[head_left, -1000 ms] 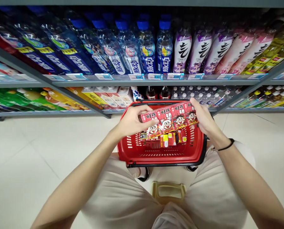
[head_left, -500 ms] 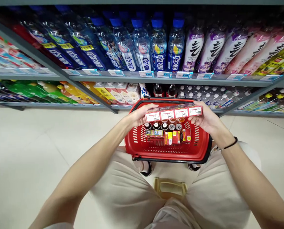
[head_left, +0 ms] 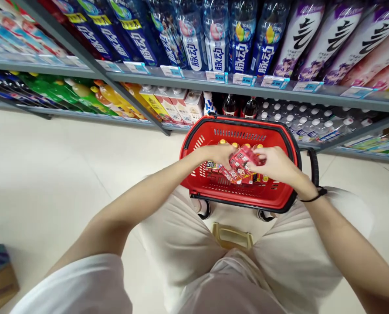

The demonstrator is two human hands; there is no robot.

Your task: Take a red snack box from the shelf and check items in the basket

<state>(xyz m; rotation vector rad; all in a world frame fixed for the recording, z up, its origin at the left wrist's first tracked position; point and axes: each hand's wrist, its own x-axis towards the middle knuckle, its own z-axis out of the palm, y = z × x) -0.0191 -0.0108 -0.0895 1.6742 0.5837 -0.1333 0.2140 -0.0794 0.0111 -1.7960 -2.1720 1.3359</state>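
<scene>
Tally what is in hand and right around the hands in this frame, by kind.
Hands: 2, left hand and right hand
Red multipack of small cartons, held by both hands: 1
Red shopping basket: 1
Black wristband: 1
Total: 5

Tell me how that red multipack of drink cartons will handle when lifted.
The multipack, held by both hands over the basket, probably bends between cartons, since it is a wrapped row. Its glossy wrap looks slippery. Likely fairly heavy for its size if full.
</scene>
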